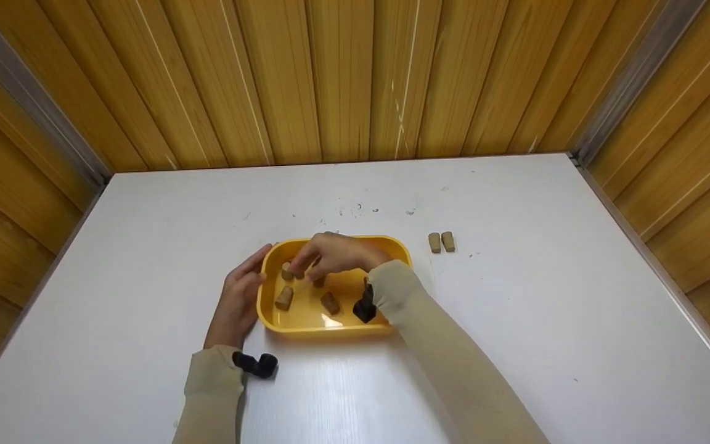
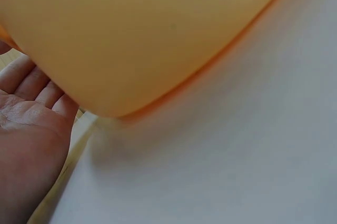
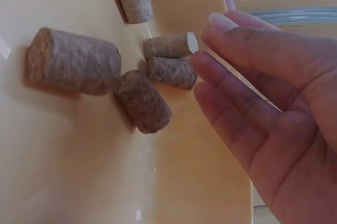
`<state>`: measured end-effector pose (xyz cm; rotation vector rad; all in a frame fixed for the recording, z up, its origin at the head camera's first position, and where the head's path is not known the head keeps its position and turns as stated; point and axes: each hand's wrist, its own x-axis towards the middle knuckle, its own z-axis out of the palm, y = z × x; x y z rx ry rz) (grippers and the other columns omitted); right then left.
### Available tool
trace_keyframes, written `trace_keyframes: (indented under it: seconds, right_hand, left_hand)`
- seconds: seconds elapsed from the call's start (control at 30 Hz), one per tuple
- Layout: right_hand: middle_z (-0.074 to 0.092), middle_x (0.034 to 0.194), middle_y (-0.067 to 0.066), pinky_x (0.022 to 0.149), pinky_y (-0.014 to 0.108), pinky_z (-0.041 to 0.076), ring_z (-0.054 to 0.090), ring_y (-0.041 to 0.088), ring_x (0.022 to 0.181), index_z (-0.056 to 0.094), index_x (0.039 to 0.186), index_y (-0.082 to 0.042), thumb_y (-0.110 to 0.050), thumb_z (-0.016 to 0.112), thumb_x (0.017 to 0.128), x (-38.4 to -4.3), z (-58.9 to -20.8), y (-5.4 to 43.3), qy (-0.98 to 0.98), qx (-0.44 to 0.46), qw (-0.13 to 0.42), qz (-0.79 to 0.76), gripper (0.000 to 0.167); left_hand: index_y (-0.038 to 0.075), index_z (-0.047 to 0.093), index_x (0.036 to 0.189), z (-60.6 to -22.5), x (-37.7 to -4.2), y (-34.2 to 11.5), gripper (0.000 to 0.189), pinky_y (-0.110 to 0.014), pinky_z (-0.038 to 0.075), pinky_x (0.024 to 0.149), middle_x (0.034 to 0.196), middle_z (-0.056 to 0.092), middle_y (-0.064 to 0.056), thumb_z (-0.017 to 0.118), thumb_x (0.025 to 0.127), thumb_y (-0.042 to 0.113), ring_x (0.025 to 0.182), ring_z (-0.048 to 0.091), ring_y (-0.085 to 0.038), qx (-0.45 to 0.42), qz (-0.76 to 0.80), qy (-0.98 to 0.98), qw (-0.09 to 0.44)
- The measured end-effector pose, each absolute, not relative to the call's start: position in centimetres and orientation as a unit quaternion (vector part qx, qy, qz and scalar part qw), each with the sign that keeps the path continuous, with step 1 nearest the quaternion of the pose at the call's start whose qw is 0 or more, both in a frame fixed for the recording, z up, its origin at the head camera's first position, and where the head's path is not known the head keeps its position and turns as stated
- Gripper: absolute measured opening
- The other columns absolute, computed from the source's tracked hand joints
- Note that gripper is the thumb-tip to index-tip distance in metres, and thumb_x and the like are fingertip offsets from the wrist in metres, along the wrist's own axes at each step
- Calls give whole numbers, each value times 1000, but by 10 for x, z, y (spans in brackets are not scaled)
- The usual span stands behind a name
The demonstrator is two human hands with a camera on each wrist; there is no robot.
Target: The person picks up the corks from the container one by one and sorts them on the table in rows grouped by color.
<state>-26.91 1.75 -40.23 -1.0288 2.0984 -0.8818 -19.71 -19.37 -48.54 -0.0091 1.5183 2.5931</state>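
Observation:
Several tapered corks lie in a yellow tray (image 1: pixel 355 330), among them a cork (image 1: pixel 284 298) at its left and another cork (image 1: pixel 330 303) near the middle. My right hand (image 1: pixel 336 253) reaches over the far rim area into the tray, thumb and fingers extended and slightly apart. In the right wrist view its fingertips stand right beside a pale-ended cork (image 3: pixel 171 45) and a darker cork (image 3: pixel 171 72), with none between them. At the tray's left end, my left hand (image 1: pixel 241 296) rests against the outer wall, fingers straight and thumb at the rim.
Two more corks (image 1: pixel 441 242) stand side by side on the white table (image 1: pixel 515 320), right of the tray. Small dark crumbs (image 1: pixel 375 210) are scattered behind it. Yellow wood-slat walls (image 1: pixel 342 80) border the back and sides.

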Motion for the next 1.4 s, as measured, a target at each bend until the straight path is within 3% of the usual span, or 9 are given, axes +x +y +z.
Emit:
trace_keyframes:
  seconds: [0.17,0.47,0.83,1.4]
  right_hand:
    - [67,122,11,86,39,58,66,15,92,67,121,-7,-7,65,89,-265,-408,9,796,-375,333,-337,32]
    - [69,120,5,92,21,53,64,14,110,69,119,-8,-4,65,88,-263,-422,4,792,-408,322,-321,31]
    - [72,112,0,93,18,52,66,7,102,69,120,-12,-9,71,84,-262,-428,0,787,-428,320,-309,36]
    - [69,104,-4,86,15,52,62,6,92,75,108,-14,-10,74,82,-260,-428,-8,801,-471,262,-262,26]
  left_hand:
    - [5,39,146,-486,-196,-194,57,-26,41,109,153,36,-3,36,90,-5,142,33,-17,-4,861,504,68]
    - [6,42,145,-489,-197,-192,55,-27,42,108,152,38,-2,36,91,-4,141,35,-17,-3,860,505,68]
    - [1,37,146,-490,-198,-190,58,-27,42,108,152,37,-8,35,88,-7,142,34,-21,18,863,502,55]
    - [1,38,146,-487,-198,-192,56,-28,42,109,152,38,-8,36,90,-7,141,35,-20,12,868,493,52]
